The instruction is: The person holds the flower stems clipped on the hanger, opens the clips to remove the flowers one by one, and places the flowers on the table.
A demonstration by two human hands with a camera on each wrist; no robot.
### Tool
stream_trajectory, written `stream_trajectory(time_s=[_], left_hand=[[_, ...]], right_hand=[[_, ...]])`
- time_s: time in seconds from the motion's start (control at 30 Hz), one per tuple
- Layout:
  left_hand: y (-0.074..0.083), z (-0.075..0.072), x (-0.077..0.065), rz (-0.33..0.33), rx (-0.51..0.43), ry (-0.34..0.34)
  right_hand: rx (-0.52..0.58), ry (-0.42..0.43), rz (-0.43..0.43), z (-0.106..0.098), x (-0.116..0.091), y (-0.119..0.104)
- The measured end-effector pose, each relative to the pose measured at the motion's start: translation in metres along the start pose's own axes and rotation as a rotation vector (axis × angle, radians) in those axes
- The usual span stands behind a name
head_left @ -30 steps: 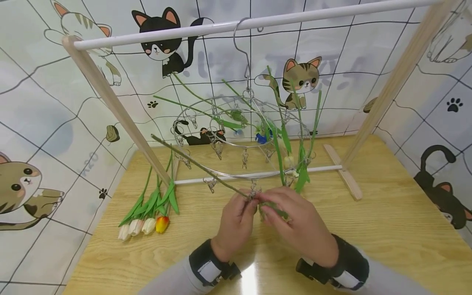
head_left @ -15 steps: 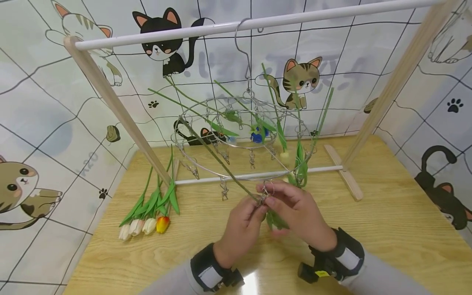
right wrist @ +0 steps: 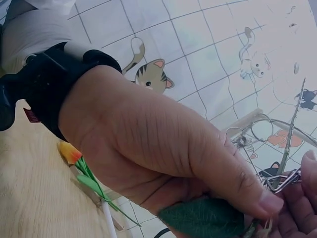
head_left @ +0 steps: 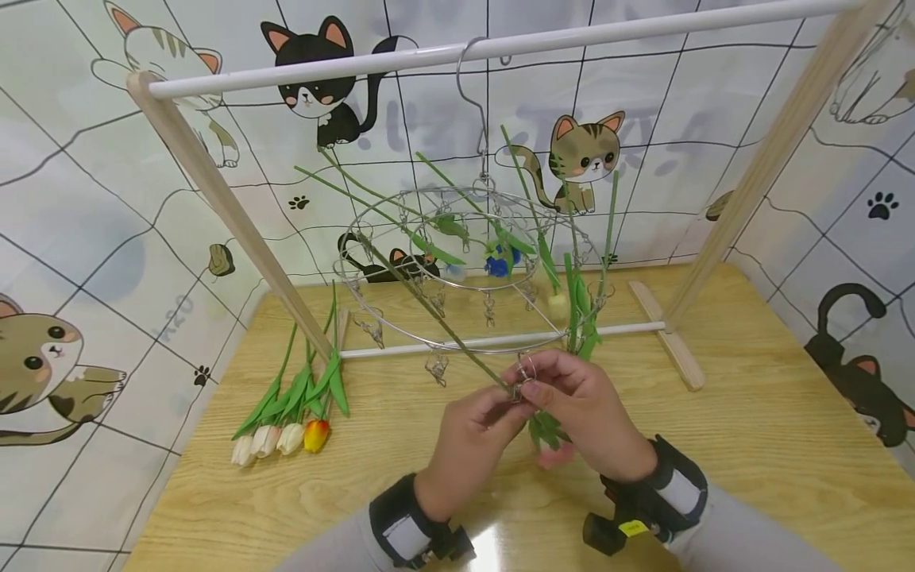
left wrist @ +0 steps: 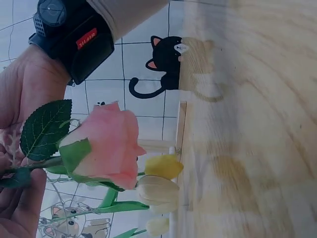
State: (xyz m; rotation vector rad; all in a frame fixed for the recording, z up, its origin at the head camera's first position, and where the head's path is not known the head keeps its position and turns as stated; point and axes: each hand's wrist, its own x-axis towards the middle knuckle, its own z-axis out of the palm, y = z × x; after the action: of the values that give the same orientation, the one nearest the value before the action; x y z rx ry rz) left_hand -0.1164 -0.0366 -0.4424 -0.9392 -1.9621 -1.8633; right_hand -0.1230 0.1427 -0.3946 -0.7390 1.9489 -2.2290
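Note:
In the head view both hands meet at the front of a round wire hanger (head_left: 475, 287) with clips. A pink rose (left wrist: 106, 146) points bloom-down below the hands, its long stem (head_left: 443, 322) slanting up to the left. My left hand (head_left: 468, 441) pinches the stem close beneath a metal clip (right wrist: 287, 181). My right hand (head_left: 589, 417) pinches that clip between thumb and fingers. Fingers partly hide where clip and stem meet. Other flowers hang upside down from the hanger, among them a blue flower (head_left: 499, 262) and a pale tulip (head_left: 557, 304).
The hanger hooks over the white top bar (head_left: 400, 57) of a rack with wooden posts (head_left: 221, 214). Several tulips (head_left: 289, 437) lie on the wooden table (head_left: 236, 524) at the left. Bare clips (head_left: 438, 367) dangle from the ring's front left. A cat-print sheet (head_left: 429, 119) stands behind.
Both hands have shifted slightly right with the rose, whose stem now stands steeper. My right fingers have moved from the leafy stem to the clip. The hanger has swung a little.

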Motion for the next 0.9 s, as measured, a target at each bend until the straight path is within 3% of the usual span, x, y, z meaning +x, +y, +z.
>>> stream_trajectory(time_s=[0.13,0.37,0.63,0.8,0.9], left_hand=[[-0.0012,0.0002,-0.0004,-0.015,-0.061,0.008],[-0.0010,0.0014,-0.0005,-0.020,-0.029,0.016],[0.0037,0.0021,-0.0005,-0.102,-0.029,0.017],[0.0013,0.0020,-0.0015,-0.082,-0.041,0.003],[0.0011,0.0024,-0.0017,-0.074,-0.046,-0.002]], right_hand=[[0.004,0.007,-0.021,0.0004,-0.0009,0.0002],[0.028,-0.005,-0.065,0.0012,-0.0006,0.0015],[0.046,-0.023,-0.112,0.0012,0.0009,0.0022],[0.016,-0.010,-0.147,-0.0002,0.0013,0.0020],[0.052,-0.027,-0.172,-0.0016,0.0019,0.0015]])
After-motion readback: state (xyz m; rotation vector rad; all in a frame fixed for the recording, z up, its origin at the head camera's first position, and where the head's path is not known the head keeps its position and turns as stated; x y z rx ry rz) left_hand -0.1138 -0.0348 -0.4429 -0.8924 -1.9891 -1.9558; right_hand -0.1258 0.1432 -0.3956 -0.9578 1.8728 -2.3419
